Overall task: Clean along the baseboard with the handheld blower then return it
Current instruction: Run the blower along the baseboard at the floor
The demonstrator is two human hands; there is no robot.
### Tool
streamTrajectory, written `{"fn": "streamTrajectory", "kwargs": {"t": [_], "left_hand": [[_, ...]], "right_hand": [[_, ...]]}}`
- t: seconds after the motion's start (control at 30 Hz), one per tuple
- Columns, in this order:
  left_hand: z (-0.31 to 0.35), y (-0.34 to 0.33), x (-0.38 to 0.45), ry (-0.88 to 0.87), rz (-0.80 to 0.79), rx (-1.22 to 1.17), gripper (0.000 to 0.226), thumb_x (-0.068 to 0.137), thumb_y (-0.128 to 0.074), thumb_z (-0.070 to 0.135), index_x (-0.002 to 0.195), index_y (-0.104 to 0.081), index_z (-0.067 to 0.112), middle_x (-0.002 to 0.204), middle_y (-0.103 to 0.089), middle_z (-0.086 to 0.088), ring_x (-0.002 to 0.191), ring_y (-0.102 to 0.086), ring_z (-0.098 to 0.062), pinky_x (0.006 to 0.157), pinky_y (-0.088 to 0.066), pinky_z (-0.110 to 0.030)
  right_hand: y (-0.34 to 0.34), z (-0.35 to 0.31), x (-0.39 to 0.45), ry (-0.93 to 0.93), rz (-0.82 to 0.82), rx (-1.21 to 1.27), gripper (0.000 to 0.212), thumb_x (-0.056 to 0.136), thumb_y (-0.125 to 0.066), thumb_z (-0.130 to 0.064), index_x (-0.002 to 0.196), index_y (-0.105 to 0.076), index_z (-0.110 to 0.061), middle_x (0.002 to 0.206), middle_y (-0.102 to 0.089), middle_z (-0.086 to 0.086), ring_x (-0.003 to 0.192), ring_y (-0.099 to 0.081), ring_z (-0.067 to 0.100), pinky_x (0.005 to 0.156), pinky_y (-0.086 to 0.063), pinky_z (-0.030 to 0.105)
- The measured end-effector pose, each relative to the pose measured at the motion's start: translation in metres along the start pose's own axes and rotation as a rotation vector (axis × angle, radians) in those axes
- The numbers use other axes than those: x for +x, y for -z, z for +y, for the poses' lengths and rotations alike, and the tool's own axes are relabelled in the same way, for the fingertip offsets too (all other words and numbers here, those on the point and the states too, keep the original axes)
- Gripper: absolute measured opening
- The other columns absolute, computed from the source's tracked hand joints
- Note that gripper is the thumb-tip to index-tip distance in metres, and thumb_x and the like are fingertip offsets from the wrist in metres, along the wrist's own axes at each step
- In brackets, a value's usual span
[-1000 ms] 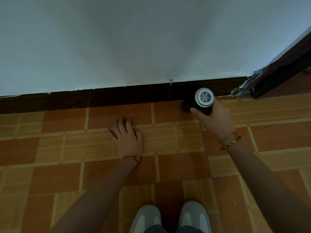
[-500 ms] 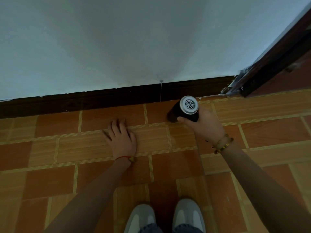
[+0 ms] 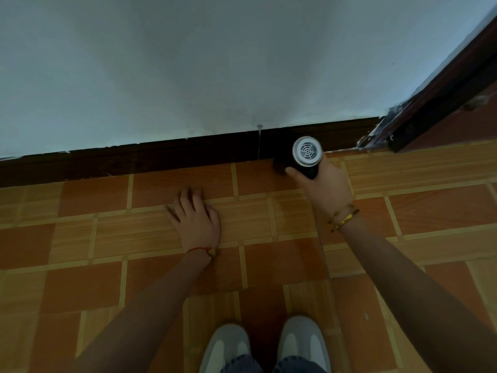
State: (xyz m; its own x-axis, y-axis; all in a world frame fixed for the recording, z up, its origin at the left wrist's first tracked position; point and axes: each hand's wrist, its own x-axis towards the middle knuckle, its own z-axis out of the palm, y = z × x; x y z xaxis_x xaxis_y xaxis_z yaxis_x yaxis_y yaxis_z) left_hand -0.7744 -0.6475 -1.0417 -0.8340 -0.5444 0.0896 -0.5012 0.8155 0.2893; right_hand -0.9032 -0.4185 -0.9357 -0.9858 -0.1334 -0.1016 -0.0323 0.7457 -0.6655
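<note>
A black handheld blower (image 3: 306, 154) with a white grilled rear end points at the dark brown baseboard (image 3: 161, 154), which runs along the foot of the pale wall. My right hand (image 3: 326, 188) grips the blower's body from below, and its nozzle sits low against the baseboard just right of a vertical joint in the board. My left hand (image 3: 195, 219) lies flat on the orange tiled floor, fingers spread, palm down, well left of the blower and a tile's width from the baseboard.
A dark wooden door frame (image 3: 443, 103) rises at the right, meeting the baseboard in a corner with chipped pale paint. My two white shoes (image 3: 266, 345) stand at the bottom centre. Orange floor tiles (image 3: 80, 238) stretch left and right.
The blower and my right hand moved left and away from the wall, then back toward the baseboard. My left hand stayed flat on the floor.
</note>
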Motion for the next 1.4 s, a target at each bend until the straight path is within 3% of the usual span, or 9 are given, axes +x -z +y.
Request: {"fn": "streamTrajectory", "kwargs": {"t": [0.2,0.37,0.57,0.8,0.9,1.0,1.13,1.4], "left_hand": [[0.0,0.0,0.0,-0.004,0.008,-0.015,0.049,0.091,-0.042,0.027,0.139,-0.043,0.013,0.145,-0.041,-0.017,0.138,-0.031,-0.038,0.115,-0.011,-0.067],[0.001,0.001,0.0,0.003,-0.001,-0.024,0.05,0.092,-0.042,0.027,0.14,-0.042,0.014,0.145,-0.041,-0.016,0.138,-0.03,-0.037,0.115,-0.011,-0.066],[0.0,0.003,0.0,0.005,0.002,-0.017,0.049,0.091,-0.04,0.029,0.138,-0.045,0.014,0.143,-0.044,-0.016,0.135,-0.034,-0.038,0.115,-0.013,-0.065],[-0.014,0.012,0.003,-0.045,-0.048,-0.031,0.052,0.092,-0.036,0.036,0.14,-0.045,0.018,0.144,-0.044,-0.011,0.135,-0.035,-0.032,0.115,-0.019,-0.061],[-0.026,0.019,0.003,-0.017,-0.028,-0.041,0.051,0.092,-0.035,0.034,0.139,-0.047,0.018,0.143,-0.044,-0.01,0.133,-0.036,-0.031,0.115,-0.02,-0.059],[-0.042,0.024,0.002,0.039,-0.002,-0.026,0.049,0.092,-0.038,0.033,0.137,-0.047,0.018,0.143,-0.044,-0.011,0.132,-0.036,-0.032,0.115,-0.02,-0.059],[-0.066,0.029,0.001,0.106,0.04,0.008,0.048,0.091,-0.041,0.03,0.136,-0.046,0.016,0.143,-0.044,-0.012,0.132,-0.036,-0.034,0.114,-0.021,-0.059],[-0.072,0.028,-0.001,0.159,0.03,0.021,0.049,0.094,-0.037,0.032,0.14,-0.044,0.016,0.147,-0.041,-0.011,0.135,-0.037,-0.034,0.116,-0.018,-0.058]], "right_hand": [[-0.015,-0.015,-0.003,0.058,-0.062,0.008,0.069,0.077,-0.066,-0.059,0.132,-0.049,-0.02,0.114,-0.068,-0.001,0.102,-0.064,0.019,0.079,-0.057,0.039],[-0.034,-0.033,-0.004,0.147,-0.146,-0.064,0.071,0.077,-0.061,-0.064,0.131,-0.046,-0.021,0.11,-0.069,0.002,0.095,-0.067,0.02,0.075,-0.058,0.041],[-0.017,-0.01,0.002,0.039,-0.038,-0.02,0.065,0.077,-0.065,-0.059,0.126,-0.054,-0.018,0.108,-0.069,-0.002,0.095,-0.065,0.014,0.066,-0.048,0.021],[-0.029,-0.021,0.003,0.074,-0.133,0.034,0.063,0.077,-0.066,-0.057,0.126,-0.053,-0.019,0.107,-0.065,-0.008,0.1,-0.064,0.012,0.067,-0.041,0.008],[-0.047,-0.04,0.002,0.159,-0.195,-0.013,0.074,0.076,-0.062,-0.065,0.135,-0.047,-0.021,0.114,-0.067,-0.004,0.101,-0.064,0.014,0.076,-0.055,0.026],[-0.066,-0.061,0.002,0.218,-0.242,-0.026,0.08,0.073,-0.054,-0.075,0.137,-0.042,-0.028,0.112,-0.068,-0.004,0.1,-0.065,0.018,0.078,-0.057,0.04],[-0.086,-0.087,0.007,0.265,-0.292,-0.026,0.084,0.07,-0.047,-0.08,0.136,-0.042,-0.029,0.111,-0.068,-0.004,0.099,-0.065,0.018,0.077,-0.057,0.041],[-0.119,-0.117,0.008,0.333,-0.361,0.057,0.074,0.075,-0.058,-0.07,0.136,-0.045,-0.029,0.119,-0.066,-0.007,0.108,-0.061,0.014,0.088,-0.053,0.04]]}}
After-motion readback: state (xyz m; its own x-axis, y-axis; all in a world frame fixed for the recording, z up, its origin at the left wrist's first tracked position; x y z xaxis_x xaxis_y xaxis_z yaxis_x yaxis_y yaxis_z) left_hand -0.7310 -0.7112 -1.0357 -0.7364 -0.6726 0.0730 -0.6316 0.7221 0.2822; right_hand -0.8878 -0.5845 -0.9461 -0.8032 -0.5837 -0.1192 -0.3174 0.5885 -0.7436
